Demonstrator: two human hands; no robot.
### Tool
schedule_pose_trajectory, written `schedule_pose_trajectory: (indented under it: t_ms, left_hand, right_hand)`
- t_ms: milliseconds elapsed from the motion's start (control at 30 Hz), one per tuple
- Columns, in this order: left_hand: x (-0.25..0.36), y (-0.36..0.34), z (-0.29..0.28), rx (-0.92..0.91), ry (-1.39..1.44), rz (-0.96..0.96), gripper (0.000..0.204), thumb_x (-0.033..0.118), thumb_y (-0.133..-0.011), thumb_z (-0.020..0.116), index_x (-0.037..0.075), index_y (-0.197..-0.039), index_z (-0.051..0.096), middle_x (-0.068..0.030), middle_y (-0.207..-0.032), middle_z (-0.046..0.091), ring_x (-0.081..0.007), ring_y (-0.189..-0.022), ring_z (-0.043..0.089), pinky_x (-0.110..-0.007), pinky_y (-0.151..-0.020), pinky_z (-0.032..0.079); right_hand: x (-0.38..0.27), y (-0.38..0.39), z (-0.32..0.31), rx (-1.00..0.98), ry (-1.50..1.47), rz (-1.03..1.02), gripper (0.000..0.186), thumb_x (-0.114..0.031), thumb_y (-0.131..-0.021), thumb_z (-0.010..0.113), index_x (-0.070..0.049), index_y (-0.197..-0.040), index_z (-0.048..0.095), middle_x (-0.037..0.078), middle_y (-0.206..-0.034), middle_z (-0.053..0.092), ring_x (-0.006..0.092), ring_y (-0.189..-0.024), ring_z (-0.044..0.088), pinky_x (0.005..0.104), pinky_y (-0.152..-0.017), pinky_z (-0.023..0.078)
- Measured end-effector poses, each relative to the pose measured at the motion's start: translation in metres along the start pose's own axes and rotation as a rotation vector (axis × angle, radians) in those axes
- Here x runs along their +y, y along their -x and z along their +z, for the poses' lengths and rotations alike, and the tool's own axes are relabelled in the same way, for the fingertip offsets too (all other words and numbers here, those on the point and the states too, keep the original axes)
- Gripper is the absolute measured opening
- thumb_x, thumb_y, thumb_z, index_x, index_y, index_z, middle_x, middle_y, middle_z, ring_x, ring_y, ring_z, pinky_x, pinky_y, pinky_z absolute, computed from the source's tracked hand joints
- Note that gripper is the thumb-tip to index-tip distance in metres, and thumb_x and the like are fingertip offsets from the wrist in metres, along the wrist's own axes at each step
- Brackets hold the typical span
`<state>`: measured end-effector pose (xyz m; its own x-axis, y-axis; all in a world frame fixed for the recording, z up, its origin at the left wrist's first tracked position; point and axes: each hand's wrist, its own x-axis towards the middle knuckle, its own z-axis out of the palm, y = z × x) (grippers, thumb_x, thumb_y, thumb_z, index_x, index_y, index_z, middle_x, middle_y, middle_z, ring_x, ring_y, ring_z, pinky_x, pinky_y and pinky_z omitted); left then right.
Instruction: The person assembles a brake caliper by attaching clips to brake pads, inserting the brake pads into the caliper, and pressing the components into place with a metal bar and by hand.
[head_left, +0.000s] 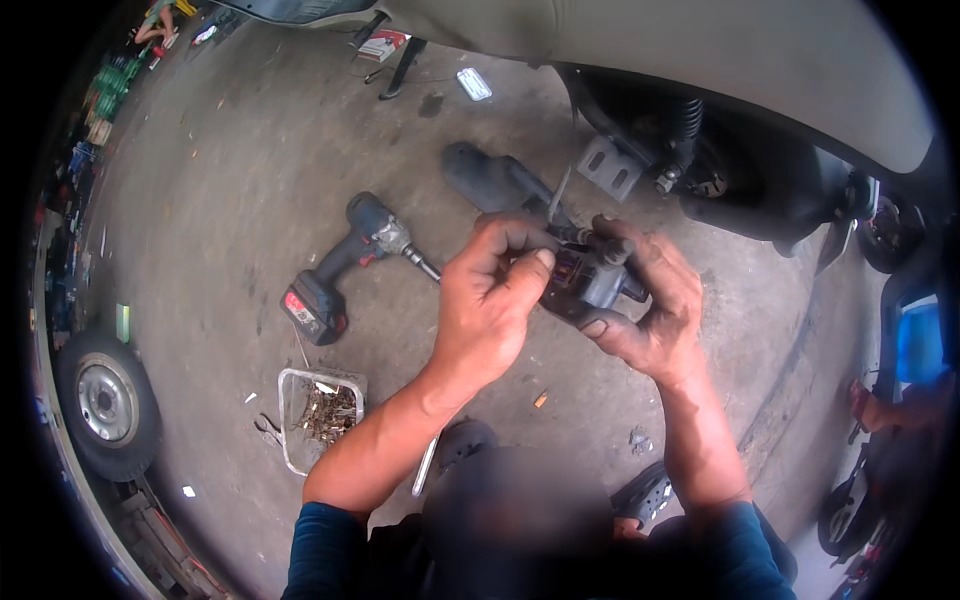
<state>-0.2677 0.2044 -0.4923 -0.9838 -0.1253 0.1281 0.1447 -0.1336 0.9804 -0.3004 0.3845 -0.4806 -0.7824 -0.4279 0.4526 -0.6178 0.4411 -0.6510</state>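
A small grey metal and black mechanical part [602, 285] is held up between both hands above the floor; its exact kind I cannot make out. My right hand [665, 305] wraps round its right side, thumb below and fingers above. At its left edge, my left hand [490, 295] is closed, thumb and forefinger pinched against it; anything small between those fingertips is hidden. Both hands are smudged with dark grime. Left of them, a cordless impact wrench [365, 255] with a long socket lies on the floor, its tip close to my left wrist.
A clear plastic tub [290, 425] of screws and pliers [268, 430] sit at lower left. Beyond my hands are a black curved part [485, 180], a metal bracket [610, 168] and a vehicle's grey body [700, 60]. A wheel [105, 405] stands far left; another person's hand [865, 400] shows at right.
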Motion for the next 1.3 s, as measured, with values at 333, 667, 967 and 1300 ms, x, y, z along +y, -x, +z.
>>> schedule_pose_trajectory:
  t_ms: [333,667,967,1300]
  left_hand:
    - [0.051,0.001,0.014,0.129,0.247,-0.192,0.011,0.004,-0.092,0.052,-0.003,-0.099,0.057,-0.0059,-0.088,0.060,-0.0103,-0.075,0.058,-0.025,-0.067,0.051]
    - [0.037,0.009,-0.006,0.151,-0.106,0.159,0.013,0.006,-0.092,0.052,-0.004,-0.099,0.057,-0.0103,-0.080,0.062,-0.0160,-0.067,0.060,-0.028,-0.061,0.051]
    - [0.048,-0.008,-0.044,0.058,-0.475,0.461,0.018,-0.008,-0.080,0.052,-0.004,-0.095,0.061,-0.0095,-0.079,0.062,-0.0136,-0.065,0.057,-0.026,-0.058,0.044]
    - [0.063,-0.003,-0.017,-0.039,-0.141,-0.117,0.014,-0.004,-0.080,0.051,-0.005,-0.090,0.061,-0.0106,-0.087,0.063,-0.0194,-0.070,0.061,-0.030,-0.061,0.050]
  right_hand:
    - [-0.002,-0.020,0.032,0.095,-1.127,0.289,0.092,-0.064,-0.067,0.076,0.006,-0.121,0.052,0.017,-0.115,0.061,0.0230,-0.102,0.064,0.0339,-0.086,0.054]
    - [-0.009,-0.030,0.037,0.335,-1.228,0.429,0.059,-0.045,-0.080,0.075,0.003,-0.110,0.060,0.007,-0.098,0.065,0.0141,-0.089,0.061,0.0285,-0.080,0.049]
    - [-0.021,-0.043,0.015,0.321,-1.193,0.555,0.060,-0.046,-0.081,0.074,0.007,-0.104,0.060,0.011,-0.090,0.066,0.0155,-0.083,0.062,0.0283,-0.076,0.049]
    - [-0.020,-0.039,0.024,0.332,-1.093,0.560,0.051,-0.040,-0.081,0.076,0.005,-0.101,0.062,0.008,-0.089,0.065,0.0121,-0.080,0.058,0.0260,-0.072,0.047]
